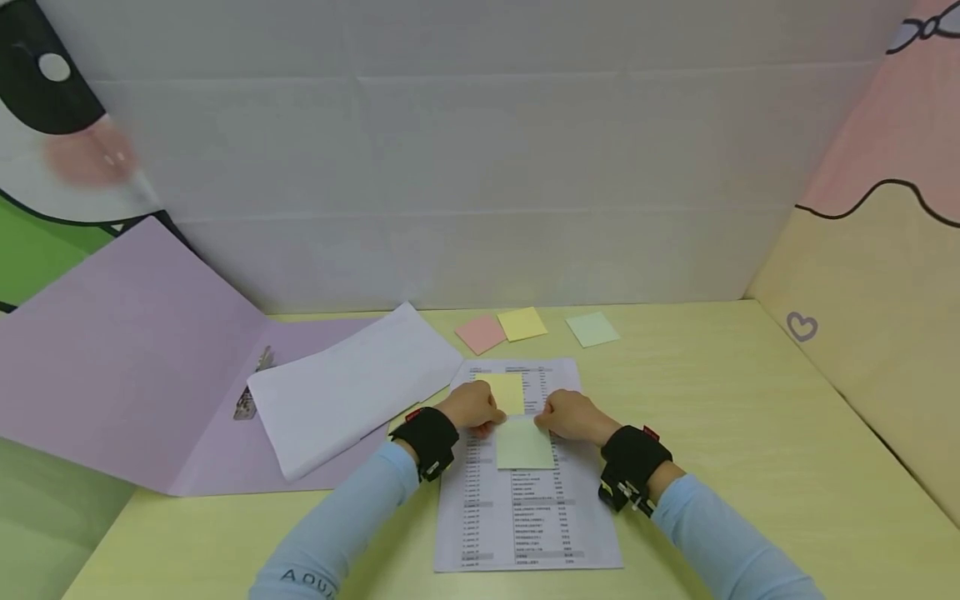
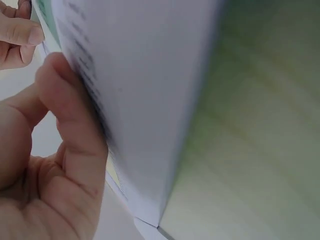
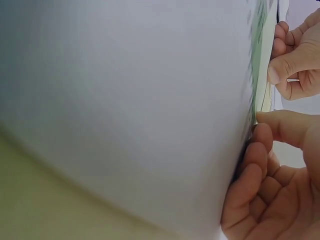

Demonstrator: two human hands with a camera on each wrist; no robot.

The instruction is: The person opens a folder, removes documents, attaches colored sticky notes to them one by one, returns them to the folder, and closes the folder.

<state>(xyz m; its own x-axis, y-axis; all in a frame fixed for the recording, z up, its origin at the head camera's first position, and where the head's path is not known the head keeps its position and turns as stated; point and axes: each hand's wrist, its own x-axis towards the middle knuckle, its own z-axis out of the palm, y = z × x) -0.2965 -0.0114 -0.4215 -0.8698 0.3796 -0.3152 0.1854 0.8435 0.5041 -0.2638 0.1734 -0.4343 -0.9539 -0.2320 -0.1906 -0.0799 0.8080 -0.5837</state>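
A pale green sticky note lies over a printed sheet on the table. My left hand holds its upper left corner, fingers curled; the wrist view shows that hand close against the paper. At the upper right corner, my right hand pinches the note between thumb and index finger, as the right wrist view shows of that hand. Just above, a yellow sticky note is on the same sheet, partly behind the left hand.
Pink, yellow and green notes lie behind the sheet. To the left, an open purple folder with a metal clip bears white papers. A grey-white panel stands at the table's back edge.
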